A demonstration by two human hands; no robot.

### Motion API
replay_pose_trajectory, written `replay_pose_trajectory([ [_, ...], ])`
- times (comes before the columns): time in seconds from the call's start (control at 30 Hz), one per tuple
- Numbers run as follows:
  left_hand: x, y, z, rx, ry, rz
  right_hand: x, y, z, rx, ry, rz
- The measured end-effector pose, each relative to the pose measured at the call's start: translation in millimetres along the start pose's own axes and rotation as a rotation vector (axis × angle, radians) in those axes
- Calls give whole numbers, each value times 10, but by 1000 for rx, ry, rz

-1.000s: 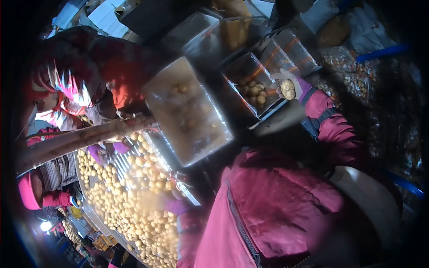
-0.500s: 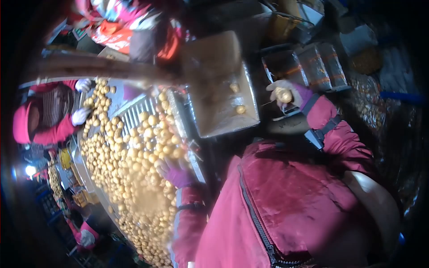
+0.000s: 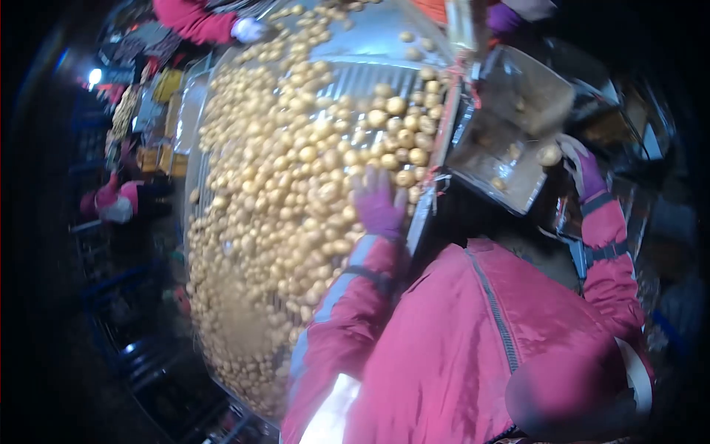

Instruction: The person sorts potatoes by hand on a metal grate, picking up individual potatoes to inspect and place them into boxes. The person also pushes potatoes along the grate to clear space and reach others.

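Many round yellow-brown potatoes [image 3: 251,170] cover a metal sorting table [image 3: 362,48]. My left hand [image 3: 379,201], in a purple and grey glove, lies on them near the table's right edge with its fingers spread. Over the right rim of an open cardboard box [image 3: 484,140], my right hand [image 3: 580,164] grips a potato [image 3: 549,155] between its gloved fingers. A few potatoes [image 3: 499,183] rest inside that box.
A co-worker's gloved hand [image 3: 248,30] is at the table's far left. Another person's purple sleeve [image 3: 504,18] shows at the top right. A metal edge [image 3: 433,185] separates table and box. Farther left, a person in pink [image 3: 118,201] stands beyond the table.
The view has turned toward the table, so the table and box appear shifted. My right hand, still holding the potato, has come to the box's rim. My left hand remains among the potatoes.
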State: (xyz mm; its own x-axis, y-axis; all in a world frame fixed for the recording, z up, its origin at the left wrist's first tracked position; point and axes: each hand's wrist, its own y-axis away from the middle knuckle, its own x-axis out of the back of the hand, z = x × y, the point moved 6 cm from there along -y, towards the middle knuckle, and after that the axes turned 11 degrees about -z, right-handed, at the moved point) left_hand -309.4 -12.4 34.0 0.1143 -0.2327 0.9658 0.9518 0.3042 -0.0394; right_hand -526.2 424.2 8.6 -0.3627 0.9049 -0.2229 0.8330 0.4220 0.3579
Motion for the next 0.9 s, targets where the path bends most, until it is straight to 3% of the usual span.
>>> replay_pose_trajectory([
  [0.07,-14,-7,-88,-10,81,-55,-113,12,62,-60,107,-54],
  [0.13,-58,49,-241,-64,204,-9,-716,116,71,-248,-26,-104],
  [0.2,283,109,-397,3,264,24,-1358,-23,283,-434,-499,-562],
  [0.27,313,222,-1005,116,89,134,-1883,-124,295,-525,-522,-728],
  [0.3,312,282,-1287,165,5,183,-2193,-194,220,-509,-306,-664],
  [0.33,328,302,-1452,175,10,108,-2452,-232,106,-487,-89,-587],
  [0.4,299,215,-1548,237,69,40,-2895,-429,83,-485,24,-541],
  [0.47,313,55,-1397,352,184,64,-3361,-594,-125,-462,-47,-663],
  [0.57,250,-81,-1128,207,221,-20,-3722,-1264,91,-168,222,-763],
  [0.6,252,-85,-1048,170,265,-23,-3951,-1277,-53,-262,271,-747],
  [0.7,367,-134,-1037,75,349,-68,-4492,-1675,-87,168,697,-813],
  [0.73,436,-143,-1160,41,327,-51,-4686,-1763,-112,359,890,-823],
  [0.77,531,-164,-1405,104,267,-3,-4808,-1944,-27,229,909,-760],
  [0.8,658,-199,-1690,169,203,41,-4913,-2102,115,160,734,-791],
  [0.83,747,-189,-2072,299,510,194,-5004,-2168,152,199,773,-759],
  [0.9,799,-159,-2937,494,216,272,-5159,-2286,221,270,935,-740],
])
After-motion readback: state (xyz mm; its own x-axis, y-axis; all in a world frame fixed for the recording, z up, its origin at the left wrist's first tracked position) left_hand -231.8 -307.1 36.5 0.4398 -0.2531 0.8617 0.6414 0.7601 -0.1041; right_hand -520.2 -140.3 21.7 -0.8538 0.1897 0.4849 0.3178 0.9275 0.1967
